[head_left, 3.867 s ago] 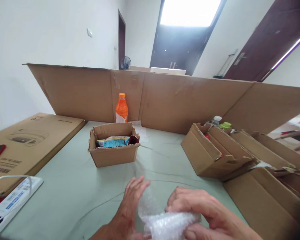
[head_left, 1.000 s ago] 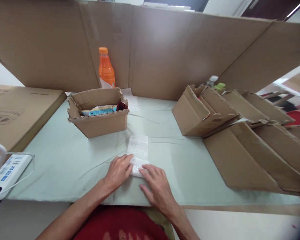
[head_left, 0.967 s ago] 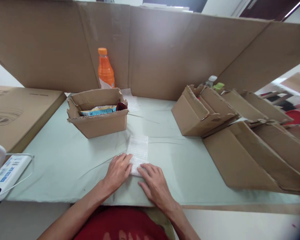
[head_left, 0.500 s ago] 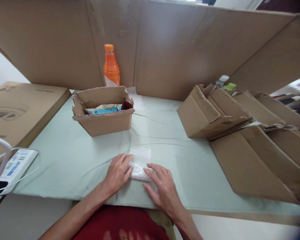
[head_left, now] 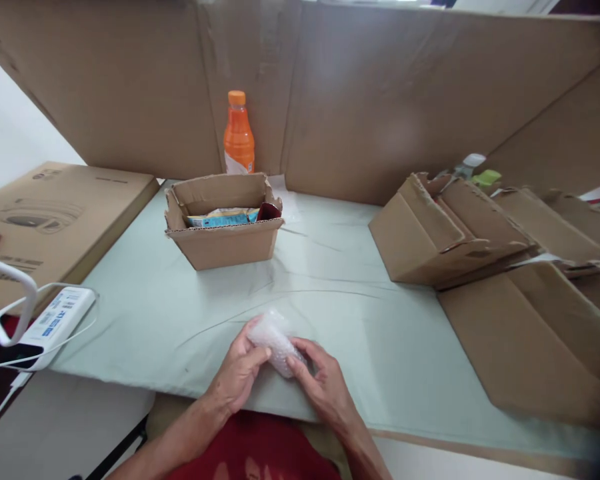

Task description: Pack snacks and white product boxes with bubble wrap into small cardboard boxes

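Note:
Between my two hands is a piece of bubble wrap (head_left: 276, 341), folded or rolled into a small tilted bundle just above the near part of the table. My left hand (head_left: 243, 365) grips its left side, thumb on top and fingers behind. On the right end, my right hand (head_left: 320, 375) pinches it between thumb and fingers. Whether anything lies inside the wrap I cannot tell. Beyond the hands stands an open cardboard box (head_left: 225, 248) holding a blue packet (head_left: 223, 218) and a dark red item (head_left: 269, 212).
An orange drink bottle (head_left: 239, 140) stands behind the box, against a tall cardboard screen (head_left: 350, 100). Several cardboard bins (head_left: 420, 233) line the right side. At left lie a large flat carton (head_left: 80, 213) and a white power strip (head_left: 63, 317) with cables.
The bubble wrap lay flat on the table under my hands; now it is lifted, tilted and bunched. Both hands have closed on it. The view has shifted slightly left.

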### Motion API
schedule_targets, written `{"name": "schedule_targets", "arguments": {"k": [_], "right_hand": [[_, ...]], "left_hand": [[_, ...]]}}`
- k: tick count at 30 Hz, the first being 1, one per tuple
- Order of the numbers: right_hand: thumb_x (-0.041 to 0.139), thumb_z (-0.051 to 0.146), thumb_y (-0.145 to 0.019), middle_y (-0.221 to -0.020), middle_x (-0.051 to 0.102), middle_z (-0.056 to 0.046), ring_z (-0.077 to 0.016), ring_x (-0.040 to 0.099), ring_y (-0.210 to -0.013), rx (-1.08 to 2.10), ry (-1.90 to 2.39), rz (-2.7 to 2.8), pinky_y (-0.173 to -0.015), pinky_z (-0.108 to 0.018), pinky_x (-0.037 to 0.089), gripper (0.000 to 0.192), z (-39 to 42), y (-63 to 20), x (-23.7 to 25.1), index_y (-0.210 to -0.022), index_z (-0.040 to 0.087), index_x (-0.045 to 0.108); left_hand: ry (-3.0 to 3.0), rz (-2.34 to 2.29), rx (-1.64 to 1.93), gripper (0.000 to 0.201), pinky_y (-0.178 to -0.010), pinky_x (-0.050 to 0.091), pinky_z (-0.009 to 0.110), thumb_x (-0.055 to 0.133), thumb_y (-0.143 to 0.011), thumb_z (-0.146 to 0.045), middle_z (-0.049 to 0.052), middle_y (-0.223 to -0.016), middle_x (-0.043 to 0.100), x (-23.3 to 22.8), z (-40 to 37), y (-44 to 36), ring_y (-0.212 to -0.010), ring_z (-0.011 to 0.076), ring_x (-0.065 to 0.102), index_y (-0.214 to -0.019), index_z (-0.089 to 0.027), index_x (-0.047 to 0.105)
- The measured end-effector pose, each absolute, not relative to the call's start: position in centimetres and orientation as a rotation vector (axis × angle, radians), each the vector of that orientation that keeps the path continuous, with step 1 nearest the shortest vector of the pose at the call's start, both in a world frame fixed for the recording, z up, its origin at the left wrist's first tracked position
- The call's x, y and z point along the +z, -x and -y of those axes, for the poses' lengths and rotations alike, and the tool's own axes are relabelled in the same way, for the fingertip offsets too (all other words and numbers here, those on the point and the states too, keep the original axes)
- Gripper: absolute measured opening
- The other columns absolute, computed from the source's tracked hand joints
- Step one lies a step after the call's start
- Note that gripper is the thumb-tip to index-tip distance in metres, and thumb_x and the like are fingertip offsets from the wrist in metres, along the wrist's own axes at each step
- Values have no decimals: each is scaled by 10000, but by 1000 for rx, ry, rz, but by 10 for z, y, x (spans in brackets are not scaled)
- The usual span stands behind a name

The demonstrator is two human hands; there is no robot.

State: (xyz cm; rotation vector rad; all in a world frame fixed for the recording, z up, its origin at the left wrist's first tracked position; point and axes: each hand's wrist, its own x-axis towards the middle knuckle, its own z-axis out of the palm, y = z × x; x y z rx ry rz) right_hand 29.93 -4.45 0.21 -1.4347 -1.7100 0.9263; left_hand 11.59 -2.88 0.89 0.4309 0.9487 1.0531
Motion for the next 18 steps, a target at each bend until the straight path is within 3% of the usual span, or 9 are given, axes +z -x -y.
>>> {"name": "schedule_targets", "arguments": {"k": [3, 5, 8, 10, 12, 15, 18], "right_hand": [[675, 454, -850, -1395, 595, -125, -322, 567, -1271, 710, 1479, 1668, -1033, -474, 486, 520, 44, -308, 4, -1317, 237, 603], [710, 470, -812, -1415, 579, -137, -312, 606, -1220, 834, 1449, 1663, -967, -440, 531, 664, 40, -311, 4, -1400, 224, 527], [683, 442, -827, -1078, 745, -86, -254, 704, -908, 1055, 1428, 1709, -792, -346, 570, 419, 33, -308, 4, -1177, 213, 667], [628, 439, -864, -890, 747, -50, -229, 686, -785, 1040, 1490, 1676, -720, -312, 555, 270, 29, -305, 4, -989, 214, 707], [600, 465, -873, -839, 734, -38, -222, 673, -750, 962, 1546, 1596, -690, -294, 549, 282, 26, -307, 5, -934, 214, 712], [623, 500, -847, -846, 739, -36, -219, 682, -752, 912, 1625, 1531, -682, -268, 556, 327, 23, -319, 8, -939, 207, 735], [654, 511, -812, -853, 750, -39, -212, 697, -753, 828, 1698, 1546, -687, -246, 562, 361, 15, -336, 14, -945, 188, 747]], "left_hand": [[-458, -929, 1067, 537, -897, 460, 297, 790, -675, -235, 44, -1035, 712, 7, 28, -120, -984, 195, 633, -1177, -176, 606], [-543, -931, 1026, 417, -859, 471, 298, 757, -706, -261, 44, -980, 715, 5, 31, -121, -933, 195, 635, -1090, -164, 627], [-870, -1034, 957, 356, -859, 498, 347, 685, -776, -285, 74, -1003, 715, 6, 28, -114, -927, 224, 645, -1104, -159, 629], [-1257, -1219, 1029, 416, -947, 491, 403, 654, -824, -280, 115, -1156, 692, 16, 14, -101, -1048, 260, 637, -1220, -166, 599], [-1721, -1403, 1208, 468, -1067, 431, 460, 622, -871, -256, 140, -1313, 627, 36, -12, -81, -1229, 288, 569, -1326, -183, 543], [-2319, -1617, 1391, 459, -1159, 331, 543, 567, -893, -161, 143, -1381, 589, 74, -62, -47, -1403, 314, 427, -1348, -188, 523], [-2598, -1834, 1314, 324, -1153, 322, 600, 523, -869, -73, 132, -1162, 697, 100, -103, -23, -1277, 325, 549, -1169, -150, 619]]}}
